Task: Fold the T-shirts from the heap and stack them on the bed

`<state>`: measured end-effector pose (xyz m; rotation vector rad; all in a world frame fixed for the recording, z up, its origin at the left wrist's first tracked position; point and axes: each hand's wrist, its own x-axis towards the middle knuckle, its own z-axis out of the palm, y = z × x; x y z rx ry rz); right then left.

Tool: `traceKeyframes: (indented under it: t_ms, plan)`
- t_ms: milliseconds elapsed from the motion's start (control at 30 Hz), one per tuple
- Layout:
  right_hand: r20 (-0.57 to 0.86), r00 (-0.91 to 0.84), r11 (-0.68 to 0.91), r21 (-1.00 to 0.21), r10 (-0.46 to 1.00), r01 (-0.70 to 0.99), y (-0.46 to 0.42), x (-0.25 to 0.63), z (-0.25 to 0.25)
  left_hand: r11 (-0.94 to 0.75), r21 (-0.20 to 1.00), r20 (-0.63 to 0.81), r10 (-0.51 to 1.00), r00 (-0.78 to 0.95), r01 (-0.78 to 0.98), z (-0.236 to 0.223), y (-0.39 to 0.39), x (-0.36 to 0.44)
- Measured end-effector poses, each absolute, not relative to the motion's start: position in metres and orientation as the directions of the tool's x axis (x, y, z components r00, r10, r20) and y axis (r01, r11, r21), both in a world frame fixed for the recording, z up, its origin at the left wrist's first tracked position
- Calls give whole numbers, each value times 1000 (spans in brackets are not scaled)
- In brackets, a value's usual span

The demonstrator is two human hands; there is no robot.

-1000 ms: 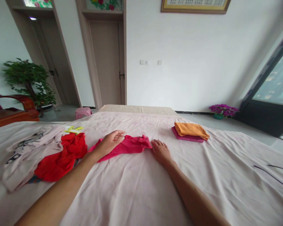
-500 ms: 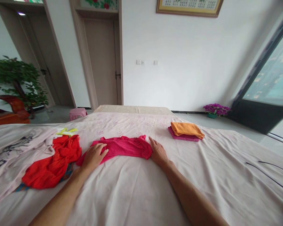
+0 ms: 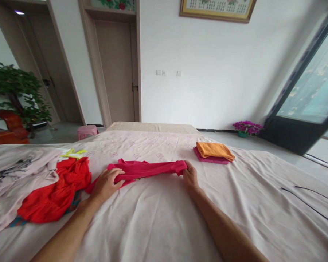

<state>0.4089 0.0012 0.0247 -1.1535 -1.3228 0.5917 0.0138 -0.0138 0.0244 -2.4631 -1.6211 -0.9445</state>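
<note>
A magenta garment lies across the middle of the pale pink bed sheet, folded into a long strip. My left hand grips its left end, fingers curled over the cloth. My right hand pinches its right end, lifting the near edge off the sheet.
A crumpled red garment and a pale printed shirt lie to the left. A folded orange cloth on a folded pink one sits at the right back. Black cords cross the sheet at far right. A pink stool stands beyond the bed.
Both hands went from lying flat beside the magenta garment to gripping its two ends. The garment is now narrower and its near edge is raised.
</note>
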Motion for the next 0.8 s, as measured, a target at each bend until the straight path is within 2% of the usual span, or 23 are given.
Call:
traceKeyframes:
  t_ms: [133, 233, 367, 433, 567, 667, 800]
  plan:
    - [343, 327, 311, -939, 881, 146, 2, 409, 30, -445, 249, 613, 760, 216, 860, 29, -14, 13]
    - [347, 363, 347, -935, 865, 67, 2, 411, 34, -366, 317, 673, 737, 64, 875, 32, -17, 11]
    - [241, 412, 334, -927, 879, -170, 6, 415, 33, -278, 443, 575, 818, -32, 852, 37, -29, 16]
    - [132, 430, 277, -915, 893, -294, 10, 417, 33, -298, 459, 536, 844, 6, 837, 41, -37, 23]
    - [-24, 431, 205, -855, 902, -476, 15, 422, 37, -414, 455, 455, 869, 194, 788, 49, -46, 43]
    - [-74, 390, 160, -830, 918, -534, 15, 426, 40, -446, 481, 354, 887, 298, 755, 52, -48, 52]
    - [-79, 326, 110, -845, 942, -523, 12, 426, 41, -448, 571, 295, 894, 337, 688, 55, -52, 57]
